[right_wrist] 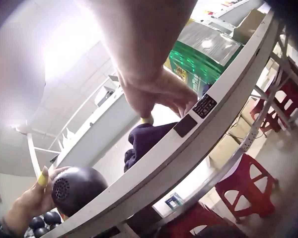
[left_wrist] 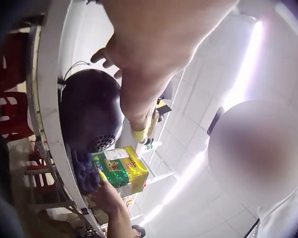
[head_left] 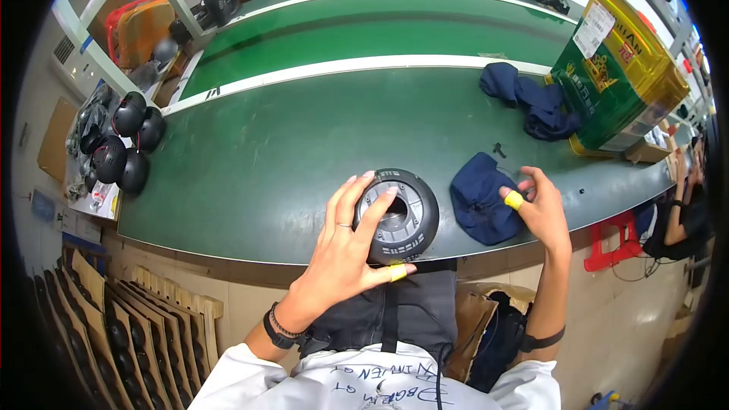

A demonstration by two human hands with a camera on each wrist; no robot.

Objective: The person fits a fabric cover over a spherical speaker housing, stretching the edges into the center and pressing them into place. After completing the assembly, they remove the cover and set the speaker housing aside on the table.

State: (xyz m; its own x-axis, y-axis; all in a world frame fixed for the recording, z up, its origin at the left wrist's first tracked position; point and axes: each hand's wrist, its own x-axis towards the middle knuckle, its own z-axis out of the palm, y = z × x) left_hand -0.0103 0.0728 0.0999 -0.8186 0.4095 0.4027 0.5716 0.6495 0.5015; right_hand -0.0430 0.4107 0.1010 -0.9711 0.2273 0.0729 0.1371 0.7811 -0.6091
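Position and orientation of round black part (head_left: 427, 212) at the front edge of desk (head_left: 228, 197)

Orientation: the hub face, with its central opening, points up toward the head camera. The outline is nearly circular; in the head view its slightly longer axis runs from the front edge toward the white strip (head_left: 364, 63). The wrist views show a domed side with a perforated patch.

Grip, left: the left hand (head_left: 342, 247) grips the round black part. One finger reaches over the hub face, others lie along the left rim, and the banded thumb is at the near side.

Grip, right: the right hand (head_left: 544, 212) is open, fingers loosely bent, its banded thumb touching the blue cloth (head_left: 480, 205). The cloth lies just right of the round black part.

Edges: the front edge of the desk passes at the near side of the round black part, with little surface between them.

Room: the widest stretch of surface extends left of the round black part, toward the black domes (head_left: 121, 144), and beyond it to the white strip. On its right, the blue cloth limits sideways travel. Farther right and beyond are a small dark piece (head_left: 499, 150), a second blue bundle (head_left: 543, 110) and a green-and-yellow can (head_left: 619, 76).
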